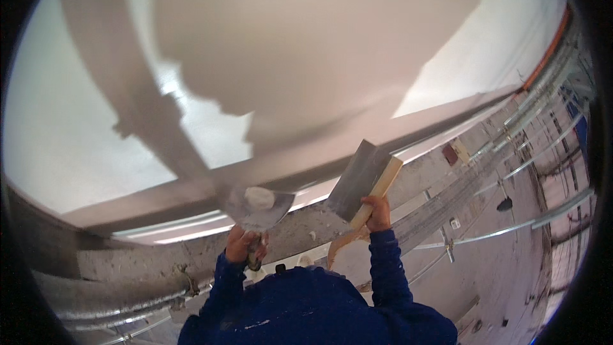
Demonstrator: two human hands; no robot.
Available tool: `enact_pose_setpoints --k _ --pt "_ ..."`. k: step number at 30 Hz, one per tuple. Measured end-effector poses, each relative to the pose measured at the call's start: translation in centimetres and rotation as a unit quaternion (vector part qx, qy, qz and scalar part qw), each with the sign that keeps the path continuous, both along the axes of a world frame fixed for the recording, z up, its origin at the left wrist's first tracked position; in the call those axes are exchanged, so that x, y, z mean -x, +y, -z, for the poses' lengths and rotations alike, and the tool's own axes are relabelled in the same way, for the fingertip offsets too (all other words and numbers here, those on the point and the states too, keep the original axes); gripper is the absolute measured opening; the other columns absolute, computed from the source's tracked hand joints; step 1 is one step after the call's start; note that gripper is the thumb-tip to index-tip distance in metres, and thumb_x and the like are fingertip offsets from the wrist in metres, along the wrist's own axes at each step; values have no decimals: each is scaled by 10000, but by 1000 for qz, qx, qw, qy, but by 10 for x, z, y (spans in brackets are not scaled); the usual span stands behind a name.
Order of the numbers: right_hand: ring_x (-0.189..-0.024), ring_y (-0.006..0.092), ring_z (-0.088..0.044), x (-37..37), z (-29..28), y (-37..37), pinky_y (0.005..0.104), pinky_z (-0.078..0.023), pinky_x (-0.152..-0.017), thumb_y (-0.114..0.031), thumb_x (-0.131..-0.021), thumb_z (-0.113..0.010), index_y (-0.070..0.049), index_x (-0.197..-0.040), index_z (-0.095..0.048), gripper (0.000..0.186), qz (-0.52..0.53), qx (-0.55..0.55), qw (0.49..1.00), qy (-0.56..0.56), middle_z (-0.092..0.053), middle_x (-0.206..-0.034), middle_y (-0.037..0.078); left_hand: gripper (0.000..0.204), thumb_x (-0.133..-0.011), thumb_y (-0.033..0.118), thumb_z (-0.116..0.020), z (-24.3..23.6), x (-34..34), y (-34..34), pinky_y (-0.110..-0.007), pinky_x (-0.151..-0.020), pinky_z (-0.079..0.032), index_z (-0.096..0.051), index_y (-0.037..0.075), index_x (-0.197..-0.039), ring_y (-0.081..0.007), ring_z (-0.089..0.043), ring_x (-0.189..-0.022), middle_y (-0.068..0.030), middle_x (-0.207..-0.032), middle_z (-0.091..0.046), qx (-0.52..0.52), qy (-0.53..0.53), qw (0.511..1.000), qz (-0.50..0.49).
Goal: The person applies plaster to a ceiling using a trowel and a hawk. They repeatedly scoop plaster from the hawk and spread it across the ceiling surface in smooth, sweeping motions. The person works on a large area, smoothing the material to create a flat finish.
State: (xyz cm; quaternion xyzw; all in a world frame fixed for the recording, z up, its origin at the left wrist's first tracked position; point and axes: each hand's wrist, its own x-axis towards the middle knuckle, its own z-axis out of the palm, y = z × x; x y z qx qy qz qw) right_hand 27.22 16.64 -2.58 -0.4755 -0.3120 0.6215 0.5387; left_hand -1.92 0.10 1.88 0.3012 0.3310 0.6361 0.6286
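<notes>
My left hand (239, 243) is closed round the handle of a broad fan-shaped putty knife (262, 219). A lump of whitish filler (260, 198) lies on its blade. To the right, my right hand (378, 213) grips the wooden edge of a wide smoothing blade (357, 179), a flat grey metal plate with a pale wooden back. Both tools are held in front of my body, below a smooth pale wall (306, 57), and seem to be apart from each other. Whether either tool touches the wall I cannot tell.
Scaffold tubes (523, 223) run along the right, and more tubes (121, 310) lie at the lower left. Grey boards (140, 262) stretch below the wall. Behind my right forearm is a round bucket-like container (351, 259) with a tan rim. Shadows cover much of the wall.
</notes>
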Motion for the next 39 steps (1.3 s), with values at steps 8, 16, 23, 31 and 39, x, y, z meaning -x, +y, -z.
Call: enact_pose_setpoints --k 8,16,23,31,39 --pt "-660 167 -521 -46 -97 143 297 -421 -593 -59 -640 -526 60 -980 -495 361 148 -285 896 -307 -542 -736 82 437 -781 318 -577 19 -4 -18 -288 -362 -414 -452 -68 -942 -149 -476 -419 -105 -686 -521 13 -36 999 -35" --pt "-891 246 -549 -11 -150 219 312 -427 -782 61 -637 -454 -54 -1254 -380 632 234 -365 847 -308 -544 -1033 159 473 -763 354 -593 20 11 -31 -292 -361 -419 -453 -67 -926 -160 -480 -401 -105 -663 -525 30 4 998 -61" --pt "-1135 300 -418 53 -143 197 344 -335 -966 124 -604 -460 -94 -1315 -293 762 277 -423 791 -344 -397 -1261 172 490 -743 427 -591 24 22 -47 -275 -340 -389 -488 -51 -783 -169 -469 -374 -87 -548 -485 59 14 997 -53" --pt "-1035 302 -470 96 -130 118 338 -364 -885 89 -611 -445 -30 -1270 -350 676 162 -372 861 -307 -480 -1118 193 406 -769 319 -568 24 34 -47 -297 -366 -418 -469 -65 -853 -179 -469 -387 -120 -660 -516 51 -7 999 -2" --pt "-775 234 -574 11 -143 175 293 -457 -655 87 -633 -433 -28 -1261 -358 643 276 -312 843 -340 -572 -930 171 443 -759 322 -593 37 33 -57 -319 -328 -419 -412 -12 -986 -199 -478 -378 -140 -711 -531 27 14 999 34"
